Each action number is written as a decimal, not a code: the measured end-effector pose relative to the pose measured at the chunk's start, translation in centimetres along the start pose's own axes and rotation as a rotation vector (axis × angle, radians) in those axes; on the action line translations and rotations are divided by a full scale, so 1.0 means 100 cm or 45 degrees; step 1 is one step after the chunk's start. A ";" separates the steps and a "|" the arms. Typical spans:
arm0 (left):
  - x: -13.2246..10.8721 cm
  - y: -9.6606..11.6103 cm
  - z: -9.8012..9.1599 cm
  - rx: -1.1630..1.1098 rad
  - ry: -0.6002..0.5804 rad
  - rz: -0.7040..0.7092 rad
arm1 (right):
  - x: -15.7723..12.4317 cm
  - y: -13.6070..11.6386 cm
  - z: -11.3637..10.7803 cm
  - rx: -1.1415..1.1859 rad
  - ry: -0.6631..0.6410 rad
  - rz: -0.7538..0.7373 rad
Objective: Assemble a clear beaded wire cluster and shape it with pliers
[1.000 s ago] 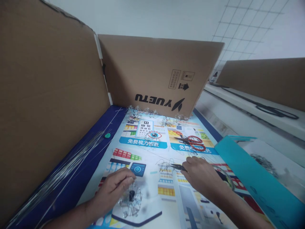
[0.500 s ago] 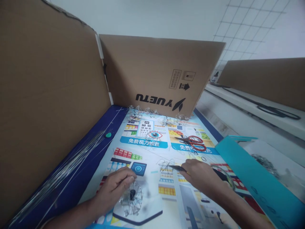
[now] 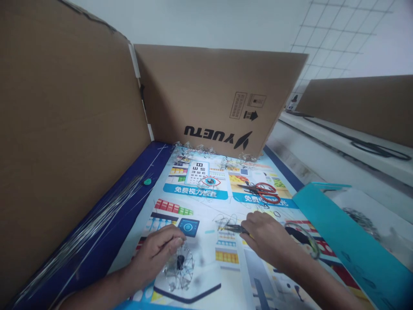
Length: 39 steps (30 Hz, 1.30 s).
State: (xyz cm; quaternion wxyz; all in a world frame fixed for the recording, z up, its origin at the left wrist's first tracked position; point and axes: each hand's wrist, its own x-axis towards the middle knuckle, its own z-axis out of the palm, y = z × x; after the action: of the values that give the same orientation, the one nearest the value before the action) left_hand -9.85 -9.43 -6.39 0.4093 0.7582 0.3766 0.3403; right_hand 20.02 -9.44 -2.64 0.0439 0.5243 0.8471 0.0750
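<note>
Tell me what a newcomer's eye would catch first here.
Probably the cardboard panel standing across the far end, its printed lettering upside down. Then the red-handled scissors lying right of centre and the turquoise box at the right edge. Nearer, the left hand pinches a wire frame; the right hand grips pliers.

From the dark pliers (image 3: 237, 228): red-handled scissors (image 3: 256, 190) at one o'clock, turquoise box (image 3: 335, 232) at three, brown, black-printed cardboard panel (image 3: 213, 90) at twelve; at eight, a blurred wire piece (image 3: 180, 261), apparently silvery with a black centre.
</note>
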 end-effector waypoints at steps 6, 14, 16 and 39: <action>0.002 0.001 -0.001 0.005 0.007 0.002 | 0.001 0.000 0.005 0.024 -0.032 0.012; 0.001 0.000 -0.001 0.031 0.005 0.005 | 0.001 0.020 -0.014 0.290 -0.189 0.072; 0.000 -0.001 0.000 0.032 0.008 0.010 | 0.001 0.025 -0.015 0.353 -0.186 0.079; 0.000 0.004 -0.012 0.211 0.366 0.437 | -0.007 0.009 -0.012 0.607 -0.012 -0.151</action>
State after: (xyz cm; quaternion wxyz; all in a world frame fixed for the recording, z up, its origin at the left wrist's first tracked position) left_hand -10.72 -9.15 -5.54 0.2239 0.7858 0.3231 0.4774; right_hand 20.99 -9.79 -1.26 -0.0727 0.4696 0.8699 -0.1322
